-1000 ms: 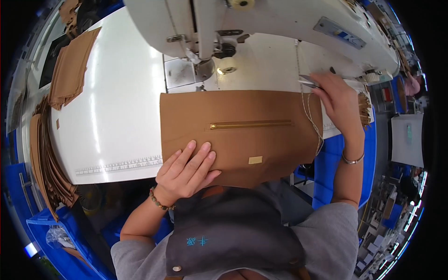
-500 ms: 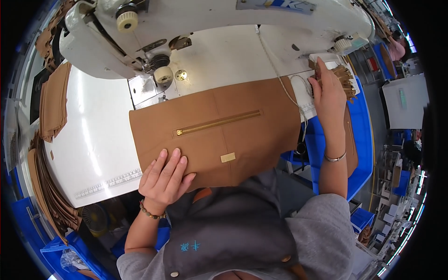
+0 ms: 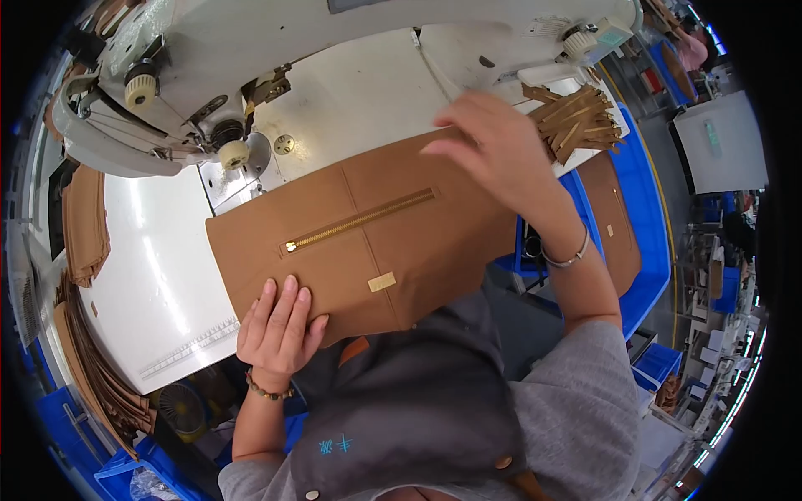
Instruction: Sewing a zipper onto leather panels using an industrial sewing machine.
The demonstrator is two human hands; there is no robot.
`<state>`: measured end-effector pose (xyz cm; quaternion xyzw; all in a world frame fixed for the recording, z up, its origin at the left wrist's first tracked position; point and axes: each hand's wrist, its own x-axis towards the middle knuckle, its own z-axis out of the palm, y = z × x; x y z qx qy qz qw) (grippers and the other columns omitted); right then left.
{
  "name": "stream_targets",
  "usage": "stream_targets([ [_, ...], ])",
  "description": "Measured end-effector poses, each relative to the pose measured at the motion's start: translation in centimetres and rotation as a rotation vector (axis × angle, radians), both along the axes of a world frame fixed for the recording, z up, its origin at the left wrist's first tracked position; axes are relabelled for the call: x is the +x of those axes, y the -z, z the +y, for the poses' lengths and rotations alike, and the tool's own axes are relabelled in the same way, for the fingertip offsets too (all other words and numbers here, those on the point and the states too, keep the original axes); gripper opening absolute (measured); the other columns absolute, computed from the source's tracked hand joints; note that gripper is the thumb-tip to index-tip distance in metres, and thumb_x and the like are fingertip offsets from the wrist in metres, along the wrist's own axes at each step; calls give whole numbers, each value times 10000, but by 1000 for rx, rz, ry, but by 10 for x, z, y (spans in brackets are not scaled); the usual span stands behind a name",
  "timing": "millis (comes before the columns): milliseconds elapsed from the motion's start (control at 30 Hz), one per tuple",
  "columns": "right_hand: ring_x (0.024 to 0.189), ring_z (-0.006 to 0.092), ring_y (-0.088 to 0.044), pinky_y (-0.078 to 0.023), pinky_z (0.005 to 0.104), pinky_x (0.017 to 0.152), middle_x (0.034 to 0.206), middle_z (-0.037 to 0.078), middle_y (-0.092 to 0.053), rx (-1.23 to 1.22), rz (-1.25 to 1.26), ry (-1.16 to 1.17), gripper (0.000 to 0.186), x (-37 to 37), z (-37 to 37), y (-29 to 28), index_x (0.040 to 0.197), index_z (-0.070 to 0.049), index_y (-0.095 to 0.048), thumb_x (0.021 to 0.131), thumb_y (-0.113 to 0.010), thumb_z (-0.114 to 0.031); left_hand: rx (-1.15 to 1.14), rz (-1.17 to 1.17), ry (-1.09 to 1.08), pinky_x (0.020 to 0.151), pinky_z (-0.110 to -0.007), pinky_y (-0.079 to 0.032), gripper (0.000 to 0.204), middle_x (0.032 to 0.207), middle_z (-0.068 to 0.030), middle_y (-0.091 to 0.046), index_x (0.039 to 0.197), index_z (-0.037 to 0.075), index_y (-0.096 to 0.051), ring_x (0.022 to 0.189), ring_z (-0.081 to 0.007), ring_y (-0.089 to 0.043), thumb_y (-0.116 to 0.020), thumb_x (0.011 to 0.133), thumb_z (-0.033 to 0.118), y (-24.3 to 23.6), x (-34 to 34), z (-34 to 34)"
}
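A brown panel [image 3: 434, 242] with a brass zipper [image 3: 359, 220] and a small gold tab [image 3: 381, 281] lies across the front of the white sewing table. My left hand [image 3: 280, 326] rests on its lower left part, fingers laid flat. My right hand [image 3: 501, 154] is over its upper right part, fingers curved and apart, slightly blurred, with nothing visible in them. The white sewing machine [image 3: 125, 125] stands beyond the panel, and a pale cord [image 3: 430, 67] hangs from it behind my right hand.
Brown strips [image 3: 576, 117] lie at the table's right end, beside a blue bin [image 3: 639, 301] holding another panel [image 3: 622, 242]. Brown piece stacks [image 3: 83, 225] sit at the left. A fan [image 3: 180, 409] is below. A person in pink [image 3: 693, 50] is at the far upper right.
My right hand has moved left over the panel from beside the machine; the scissors it held earlier are no longer visible. The view has turned, bringing the strips and right bin further into sight.
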<state>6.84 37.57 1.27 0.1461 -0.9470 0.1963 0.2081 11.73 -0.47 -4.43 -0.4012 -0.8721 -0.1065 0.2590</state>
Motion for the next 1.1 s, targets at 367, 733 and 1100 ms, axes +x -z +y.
stream_targets([
  [367,882,268,-650,-506,369,701,868,68,-604,120,220,-519,288,-20,-71,-21,873,-89,-645,753,-828,-276,278,-85,-103,1054,-519,-523,316,1246,-246,-734,1190,-37,-736,1238,-390,-677,-696,1006,218,4,25,-45],
  [733,889,212,-703,-601,325,749,916,35,-698,107,388,-400,168,88,-61,39,905,-61,-759,741,-770,-96,227,-81,-254,758,-431,-537,419,1269,-244,-694,1187,-78,-687,941,-345,-646,-725,803,84,23,8,-50],
  [1100,919,219,-737,-627,337,804,969,45,-733,-7,380,-327,189,98,-60,59,952,-56,-772,768,-761,-94,216,-24,-231,784,-448,-556,387,1137,-205,-732,1133,-98,-715,950,-371,-671,-753,789,75,12,4,-39],
])
